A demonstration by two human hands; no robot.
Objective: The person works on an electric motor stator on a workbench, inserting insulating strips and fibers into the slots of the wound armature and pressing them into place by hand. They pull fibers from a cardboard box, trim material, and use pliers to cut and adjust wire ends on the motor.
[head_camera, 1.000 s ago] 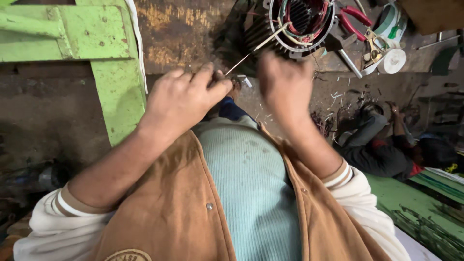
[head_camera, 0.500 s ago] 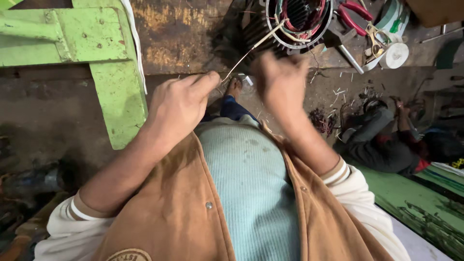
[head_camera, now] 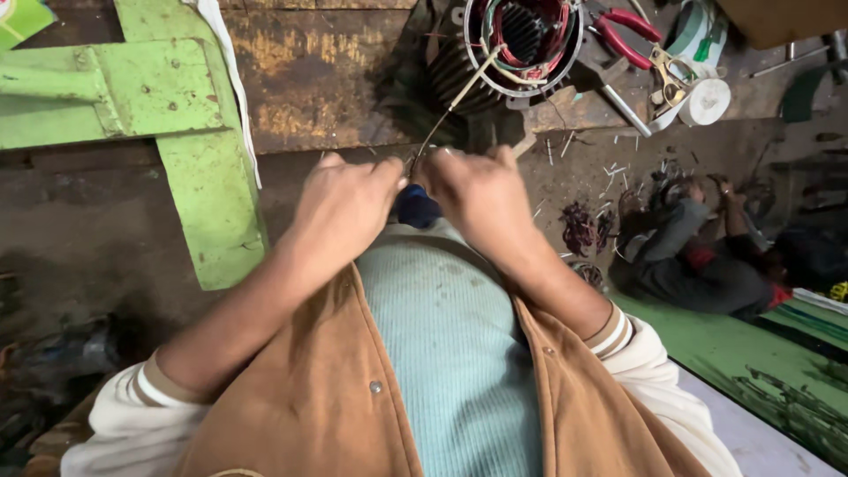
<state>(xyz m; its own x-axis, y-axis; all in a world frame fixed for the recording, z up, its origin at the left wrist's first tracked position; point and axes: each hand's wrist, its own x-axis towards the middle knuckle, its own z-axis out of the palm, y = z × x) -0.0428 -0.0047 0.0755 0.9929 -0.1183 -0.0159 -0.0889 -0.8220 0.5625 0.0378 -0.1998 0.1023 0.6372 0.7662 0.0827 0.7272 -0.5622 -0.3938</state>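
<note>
A green metal bracket (head_camera: 190, 168) is seen at the left of the rusty bench (head_camera: 309, 79). Next to it, the left hand (head_camera: 344, 208) and the right hand (head_camera: 481, 199) are held close together, knuckles almost touching, and the fingers of both are pinched on the near end of a thin wire (head_camera: 446, 110). The wire's long axis is slanted up and to the right, away from the person, with its far end lying in the open mouth of the motor stator (head_camera: 521, 40) on the bench. Red-handled pliers (head_camera: 632, 31) and a white tape roll (head_camera: 707, 102) are set further right.
</note>
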